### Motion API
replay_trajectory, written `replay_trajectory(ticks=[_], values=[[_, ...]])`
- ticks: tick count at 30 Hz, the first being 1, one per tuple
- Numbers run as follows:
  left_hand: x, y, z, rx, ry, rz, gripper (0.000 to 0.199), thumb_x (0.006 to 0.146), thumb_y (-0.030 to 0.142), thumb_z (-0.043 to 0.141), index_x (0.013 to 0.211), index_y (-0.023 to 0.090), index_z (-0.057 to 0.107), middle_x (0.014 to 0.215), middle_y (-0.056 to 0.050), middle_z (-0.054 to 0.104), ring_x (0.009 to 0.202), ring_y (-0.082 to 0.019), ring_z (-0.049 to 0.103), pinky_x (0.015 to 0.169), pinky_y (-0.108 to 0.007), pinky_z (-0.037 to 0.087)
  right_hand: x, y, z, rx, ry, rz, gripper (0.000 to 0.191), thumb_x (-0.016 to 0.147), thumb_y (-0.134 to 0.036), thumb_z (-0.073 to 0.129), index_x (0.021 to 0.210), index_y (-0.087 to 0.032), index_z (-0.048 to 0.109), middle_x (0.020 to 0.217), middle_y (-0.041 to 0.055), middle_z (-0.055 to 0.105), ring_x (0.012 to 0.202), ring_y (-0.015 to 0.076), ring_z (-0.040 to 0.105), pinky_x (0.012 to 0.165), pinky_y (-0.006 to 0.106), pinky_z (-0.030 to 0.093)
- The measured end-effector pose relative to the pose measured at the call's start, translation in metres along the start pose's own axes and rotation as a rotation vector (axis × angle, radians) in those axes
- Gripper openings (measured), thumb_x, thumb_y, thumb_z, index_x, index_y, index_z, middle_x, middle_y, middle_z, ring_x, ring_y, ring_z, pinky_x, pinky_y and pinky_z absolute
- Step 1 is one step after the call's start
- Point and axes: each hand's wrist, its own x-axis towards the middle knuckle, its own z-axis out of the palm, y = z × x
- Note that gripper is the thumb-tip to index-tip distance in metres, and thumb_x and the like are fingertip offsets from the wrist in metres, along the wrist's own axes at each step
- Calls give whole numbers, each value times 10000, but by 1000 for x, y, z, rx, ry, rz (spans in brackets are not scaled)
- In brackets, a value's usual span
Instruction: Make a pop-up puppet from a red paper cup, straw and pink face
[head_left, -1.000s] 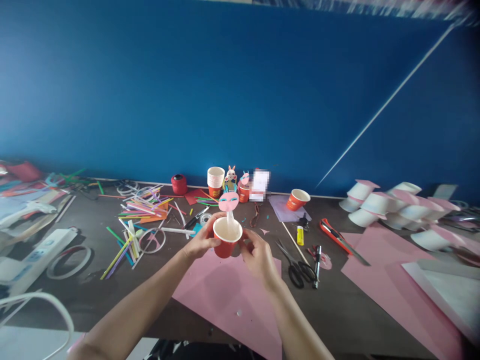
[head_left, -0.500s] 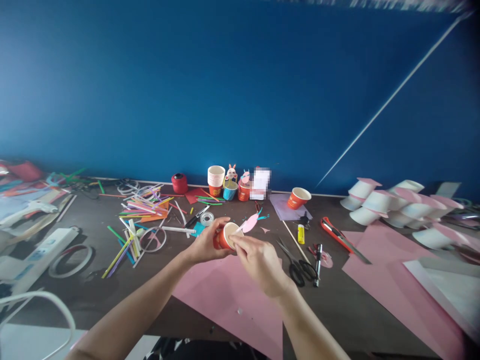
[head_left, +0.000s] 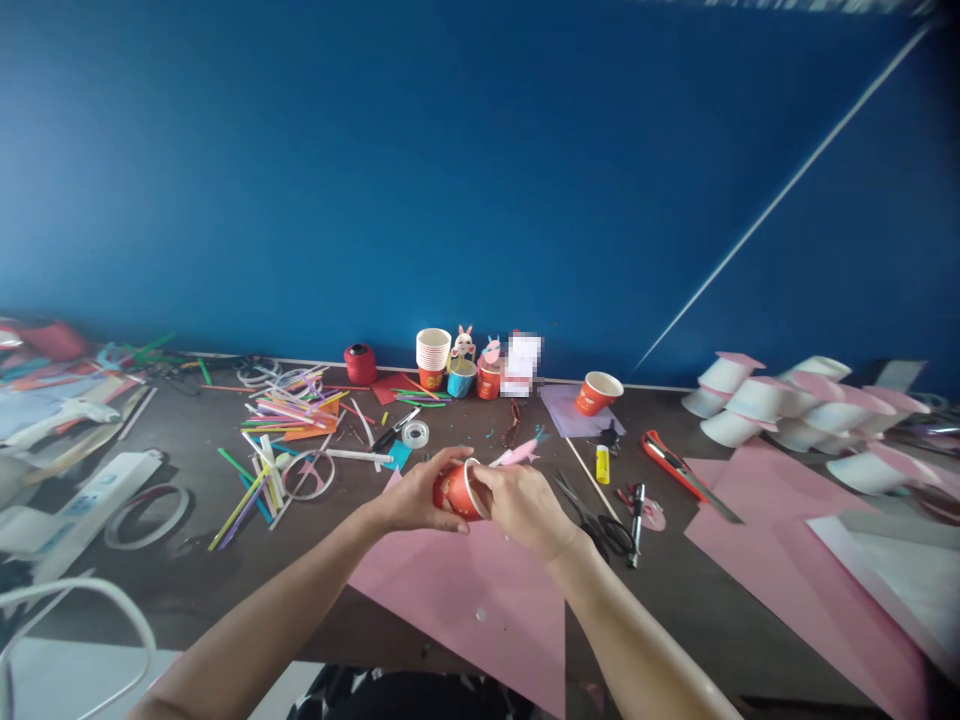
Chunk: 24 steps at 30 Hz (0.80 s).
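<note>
Above the pink sheet, my left hand [head_left: 420, 492] is wrapped round a red paper cup [head_left: 455, 490]. The cup is tilted, its mouth facing right. My right hand [head_left: 525, 500] is closed at that mouth, with its fingertips inside the rim and partly hidden. From behind the right hand sticks out a pink paper cutout [head_left: 521, 453] with blue tips, on a pale stick that the fingers pinch. A pink sheet of paper [head_left: 465, 590] lies beneath both hands.
Scissors [head_left: 604, 528], a yellow glue stick [head_left: 602, 465] and a red utility knife [head_left: 675, 465] lie to the right. Stacked paper cups [head_left: 433, 350] and another red cup [head_left: 598, 394] stand behind. Coloured strips [head_left: 289, 405] and a power strip [head_left: 90, 505] are leftward.
The cup has turned so its mouth faces further right. My right hand has moved slightly right, its fingers reaching over the rim. The pink cutout has swung lower and to the right.
</note>
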Motion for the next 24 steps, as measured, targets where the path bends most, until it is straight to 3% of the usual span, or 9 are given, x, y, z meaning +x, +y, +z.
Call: replay_trajectory(ticks=[5,10,17,24], values=[[-1,1,0,-2,35,41,805,513,345,754,1216,186,395,1168,-120,494,1045,-262,495,896,-378,388,-1,1,-1,169,43,24,220,825,-208,427,930,-235,618,727,22,674,639,144,605,552,215,328],[-4,-9,-3,-318,19,34,768,564,256,737,1241,186,381,1226,-130,464,1109,-280,456,913,-391,376,-1,-3,-8,361,98,-9,286,820,-141,420,1025,-257,582,950,17,673,830,156,623,689,221,399],[-11,-18,-7,-779,-68,-49,729,581,156,727,1237,216,416,1168,-101,532,1035,-250,518,813,-325,437,1,-22,-30,330,121,-47,223,818,-136,408,942,-211,578,771,20,673,671,137,614,587,210,377],[-18,-14,-17,-822,-22,-25,758,526,167,760,1216,225,450,1101,-69,576,1003,-234,535,822,-308,423,2,-45,-48,315,160,-62,160,838,-132,367,879,-198,507,723,4,640,600,120,579,532,205,324]])
